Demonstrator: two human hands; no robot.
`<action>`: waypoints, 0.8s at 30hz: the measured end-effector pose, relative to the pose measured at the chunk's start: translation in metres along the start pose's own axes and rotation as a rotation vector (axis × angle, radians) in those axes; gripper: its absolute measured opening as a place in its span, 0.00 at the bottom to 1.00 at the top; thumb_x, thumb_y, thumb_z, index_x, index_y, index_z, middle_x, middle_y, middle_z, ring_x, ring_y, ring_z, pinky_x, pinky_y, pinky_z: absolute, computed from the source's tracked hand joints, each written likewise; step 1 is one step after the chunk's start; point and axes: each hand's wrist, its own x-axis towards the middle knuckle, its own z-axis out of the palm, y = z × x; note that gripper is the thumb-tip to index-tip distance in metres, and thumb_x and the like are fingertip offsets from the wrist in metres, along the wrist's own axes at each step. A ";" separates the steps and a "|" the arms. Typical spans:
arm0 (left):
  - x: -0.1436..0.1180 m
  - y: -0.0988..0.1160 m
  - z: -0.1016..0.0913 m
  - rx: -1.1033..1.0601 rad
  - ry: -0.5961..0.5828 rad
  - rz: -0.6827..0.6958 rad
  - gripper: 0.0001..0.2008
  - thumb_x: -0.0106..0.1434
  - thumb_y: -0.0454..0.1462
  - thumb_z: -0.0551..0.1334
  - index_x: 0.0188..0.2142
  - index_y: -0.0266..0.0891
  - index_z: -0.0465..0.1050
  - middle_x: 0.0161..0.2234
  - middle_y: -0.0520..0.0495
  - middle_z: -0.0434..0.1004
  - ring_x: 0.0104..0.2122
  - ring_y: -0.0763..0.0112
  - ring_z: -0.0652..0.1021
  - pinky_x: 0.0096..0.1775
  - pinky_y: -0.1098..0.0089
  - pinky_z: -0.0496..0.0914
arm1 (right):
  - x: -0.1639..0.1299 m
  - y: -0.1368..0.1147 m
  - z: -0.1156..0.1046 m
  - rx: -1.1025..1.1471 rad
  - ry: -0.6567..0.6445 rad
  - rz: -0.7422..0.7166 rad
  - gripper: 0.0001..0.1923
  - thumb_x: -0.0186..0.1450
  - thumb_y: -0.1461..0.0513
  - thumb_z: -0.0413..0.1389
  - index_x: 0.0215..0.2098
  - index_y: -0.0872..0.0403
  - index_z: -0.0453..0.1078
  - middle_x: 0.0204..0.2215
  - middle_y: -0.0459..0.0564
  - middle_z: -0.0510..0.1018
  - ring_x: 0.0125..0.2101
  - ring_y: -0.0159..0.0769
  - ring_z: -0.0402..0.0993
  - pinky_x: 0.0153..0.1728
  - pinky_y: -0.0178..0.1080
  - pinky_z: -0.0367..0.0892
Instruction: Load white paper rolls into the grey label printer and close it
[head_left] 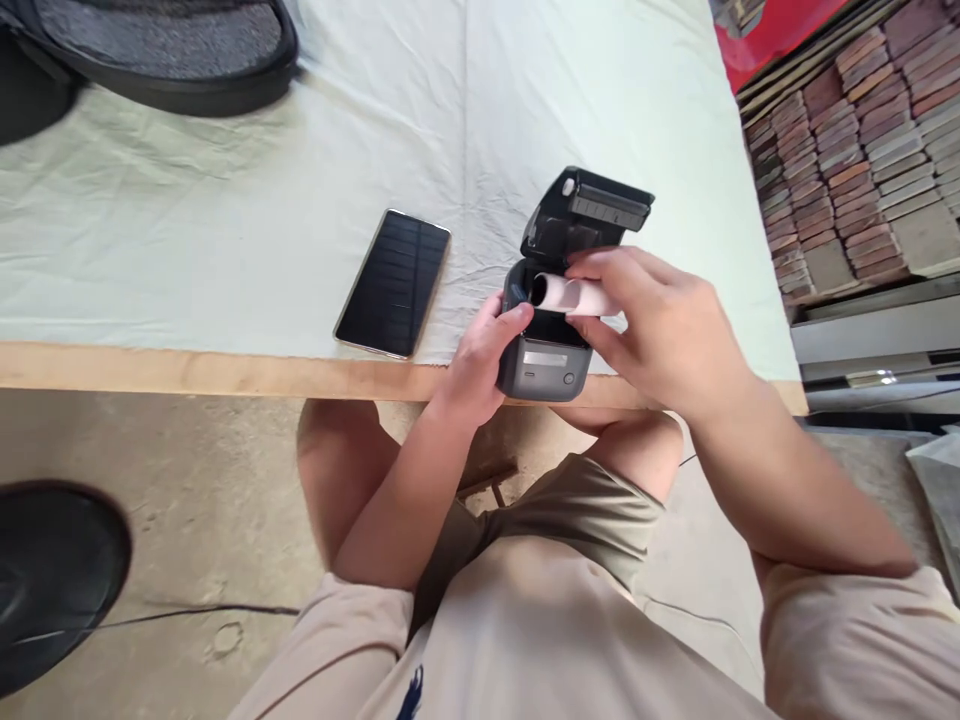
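A small dark grey printer (pixel 546 365) stands at the near edge of the table, its lid (pixel 589 212) swung open and up. My left hand (pixel 480 350) grips the printer's left side, thumb on its top edge. My right hand (pixel 656 325) holds a white paper roll (pixel 564 294) over the open compartment, the roll lying sideways with its hollow core facing left.
A black phone (pixel 394 283) lies face up on the pale green cloth (pixel 225 220) left of the printer. A dark bag (pixel 161 50) sits at the far left corner. Stacked bricks (pixel 855 150) lie to the right, and a black round object (pixel 52 580) rests on the floor.
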 end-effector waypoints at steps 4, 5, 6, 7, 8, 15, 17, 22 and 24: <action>-0.001 0.000 -0.001 -0.004 -0.009 0.001 0.28 0.63 0.54 0.80 0.53 0.42 0.77 0.42 0.46 0.90 0.46 0.51 0.91 0.42 0.60 0.82 | 0.006 -0.007 0.000 -0.084 0.131 -0.096 0.16 0.77 0.67 0.57 0.59 0.48 0.78 0.47 0.50 0.90 0.42 0.47 0.88 0.41 0.47 0.75; -0.001 0.000 -0.001 -0.007 -0.007 0.006 0.28 0.63 0.54 0.80 0.52 0.42 0.77 0.41 0.47 0.89 0.43 0.54 0.90 0.42 0.62 0.81 | 0.005 -0.009 -0.001 -0.084 0.161 -0.124 0.14 0.77 0.68 0.58 0.57 0.47 0.78 0.44 0.49 0.90 0.40 0.45 0.88 0.41 0.47 0.74; 0.000 0.000 -0.001 -0.014 -0.008 0.011 0.27 0.63 0.54 0.80 0.51 0.42 0.77 0.40 0.49 0.88 0.42 0.56 0.89 0.41 0.63 0.80 | 0.003 -0.012 -0.001 -0.074 0.184 -0.152 0.12 0.77 0.68 0.59 0.54 0.47 0.77 0.42 0.47 0.90 0.40 0.44 0.87 0.42 0.47 0.73; 0.000 0.000 -0.001 -0.025 -0.012 0.014 0.27 0.63 0.55 0.80 0.50 0.42 0.76 0.39 0.49 0.87 0.40 0.58 0.88 0.41 0.63 0.79 | 0.001 -0.014 -0.002 -0.056 0.197 -0.176 0.10 0.78 0.68 0.60 0.51 0.47 0.76 0.41 0.46 0.90 0.39 0.43 0.87 0.42 0.46 0.73; 0.000 0.001 -0.001 -0.036 -0.015 0.019 0.28 0.62 0.55 0.81 0.49 0.42 0.76 0.39 0.50 0.85 0.39 0.60 0.87 0.41 0.63 0.78 | -0.002 -0.017 -0.002 -0.035 0.192 -0.195 0.09 0.78 0.68 0.60 0.50 0.47 0.76 0.41 0.46 0.90 0.40 0.42 0.87 0.42 0.46 0.72; -0.003 0.007 0.000 -0.024 0.024 0.024 0.35 0.46 0.36 0.86 0.50 0.43 0.73 0.33 0.60 0.77 0.33 0.74 0.76 0.38 0.70 0.69 | -0.025 -0.020 0.011 0.168 0.149 -0.228 0.03 0.80 0.58 0.66 0.50 0.47 0.78 0.43 0.49 0.90 0.44 0.46 0.89 0.44 0.48 0.75; -0.003 0.007 0.001 -0.022 0.026 0.023 0.39 0.46 0.32 0.83 0.56 0.44 0.72 0.32 0.62 0.78 0.33 0.74 0.76 0.39 0.70 0.70 | -0.020 -0.005 0.016 0.276 0.264 -0.150 0.05 0.79 0.54 0.67 0.49 0.45 0.79 0.41 0.49 0.89 0.42 0.46 0.88 0.42 0.49 0.77; -0.001 0.006 0.002 0.004 0.027 0.015 0.48 0.44 0.30 0.79 0.64 0.46 0.68 0.33 0.62 0.81 0.33 0.73 0.77 0.38 0.71 0.70 | 0.023 0.042 0.031 0.568 0.389 0.266 0.27 0.75 0.39 0.63 0.67 0.36 0.70 0.69 0.53 0.82 0.63 0.53 0.84 0.57 0.55 0.81; -0.002 0.007 0.001 0.024 0.036 0.006 0.51 0.42 0.30 0.79 0.66 0.46 0.67 0.33 0.62 0.79 0.32 0.74 0.76 0.37 0.71 0.69 | 0.031 0.053 0.038 0.631 0.278 0.370 0.31 0.76 0.33 0.55 0.70 0.34 0.64 0.65 0.54 0.83 0.62 0.54 0.84 0.64 0.58 0.80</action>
